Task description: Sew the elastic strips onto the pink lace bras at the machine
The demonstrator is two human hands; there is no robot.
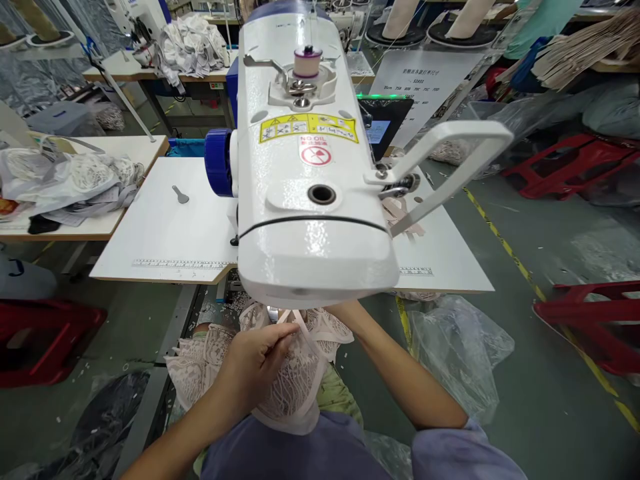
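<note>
A pale pink lace garment (pixel 295 387) lies over my lap below the head of a white sewing machine (pixel 310 180). My left hand (pixel 257 357) is closed in a pinch on the lace and a thin pink strap near the machine's underside. My right forearm reaches forward from the lower right. My right hand (pixel 345 308) is almost wholly hidden under the machine head, so its fingers do not show.
The machine stands on a white table (pixel 165 233) with a printed ruler at its front edge. Fabric piles lie on a side table (pixel 75 180) at left. Red plastic stools (pixel 590 327) and a clear plastic bag (pixel 460 353) sit on the floor at right.
</note>
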